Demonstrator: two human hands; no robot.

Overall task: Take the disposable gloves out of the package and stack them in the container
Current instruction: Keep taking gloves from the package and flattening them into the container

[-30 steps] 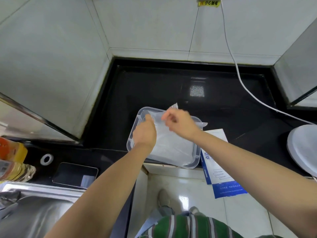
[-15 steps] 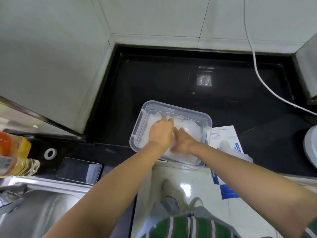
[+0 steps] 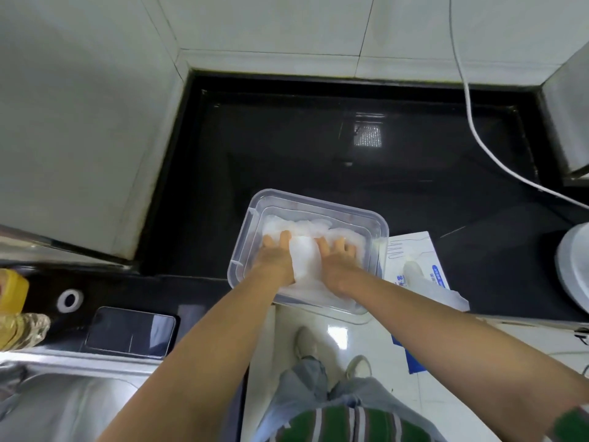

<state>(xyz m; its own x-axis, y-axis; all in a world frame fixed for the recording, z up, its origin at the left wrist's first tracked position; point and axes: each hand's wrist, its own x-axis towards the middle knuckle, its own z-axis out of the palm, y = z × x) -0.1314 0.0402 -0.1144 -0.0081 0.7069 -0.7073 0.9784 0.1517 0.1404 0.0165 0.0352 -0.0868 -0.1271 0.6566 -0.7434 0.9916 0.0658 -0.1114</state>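
L hand (image 3: 276, 260), R hand (image 3: 338, 263) press gloves (image 3: 305, 254) in container (image 3: 381, 225).

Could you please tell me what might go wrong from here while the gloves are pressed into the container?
1. The container sits at the front edge of the counter, and the left hand and right hand press flat on the gloves near that side; it might tip or slide off.
2. The package hangs over the same edge with a loose glove trailing out; a brush from the right forearm could knock it to the floor.
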